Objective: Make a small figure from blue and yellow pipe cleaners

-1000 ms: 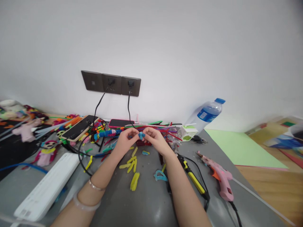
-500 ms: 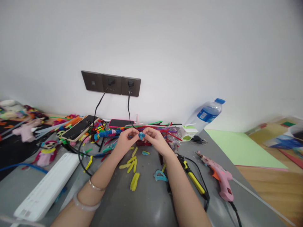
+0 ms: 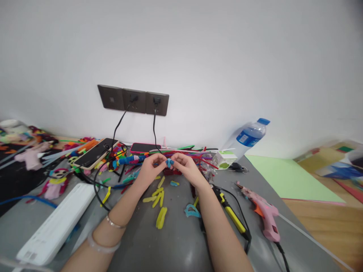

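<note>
A small blue fuzzy piece (image 3: 169, 163), apparently bent pipe cleaner, is pinched between the fingertips of both hands above the grey table (image 3: 141, 249). My left hand (image 3: 151, 168) grips it from the left, and my right hand (image 3: 185, 168) closes on its other side. Its exact shape is partly covered by the fingers. Below the hands lie several short yellow pipe cleaner pieces (image 3: 158, 196) and a thicker folded yellow piece (image 3: 161, 218). A blue loop (image 3: 192, 210) rests beside my right forearm, and a little blue-and-yellow piece (image 3: 174, 183) sits just under the right hand.
To the right are yellow-handled pliers (image 3: 232, 217), a pink glue gun (image 3: 265, 215) with its cord, a tilted water bottle (image 3: 252, 134) and green paper (image 3: 292, 179). A white power strip (image 3: 58, 223), a phone (image 3: 95, 153) and pipe cleaner dolls (image 3: 56, 183) occupy the left.
</note>
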The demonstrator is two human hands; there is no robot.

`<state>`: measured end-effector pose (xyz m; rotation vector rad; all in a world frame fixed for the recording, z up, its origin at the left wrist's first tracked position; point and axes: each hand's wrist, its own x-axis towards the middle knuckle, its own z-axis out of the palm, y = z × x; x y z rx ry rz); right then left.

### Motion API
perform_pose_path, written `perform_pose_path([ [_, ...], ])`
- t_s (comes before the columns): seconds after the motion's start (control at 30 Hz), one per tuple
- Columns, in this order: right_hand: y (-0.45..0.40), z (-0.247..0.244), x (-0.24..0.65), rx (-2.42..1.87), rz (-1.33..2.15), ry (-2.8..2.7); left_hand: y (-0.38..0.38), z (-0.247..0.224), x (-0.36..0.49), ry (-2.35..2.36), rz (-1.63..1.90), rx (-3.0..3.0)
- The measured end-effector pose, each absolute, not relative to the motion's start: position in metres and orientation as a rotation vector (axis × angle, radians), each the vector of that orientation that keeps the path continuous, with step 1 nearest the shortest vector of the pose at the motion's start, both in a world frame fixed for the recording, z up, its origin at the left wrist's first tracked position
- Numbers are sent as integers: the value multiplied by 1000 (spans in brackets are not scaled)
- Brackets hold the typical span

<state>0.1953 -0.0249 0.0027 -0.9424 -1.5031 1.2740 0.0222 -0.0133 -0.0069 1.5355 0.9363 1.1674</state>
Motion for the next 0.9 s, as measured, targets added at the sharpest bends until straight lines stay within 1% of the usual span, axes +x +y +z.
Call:
perform_pose_path([
  [0.9,-25,2,195,-954,1272,-1487,-15,-4,22,957,1166,1573],
])
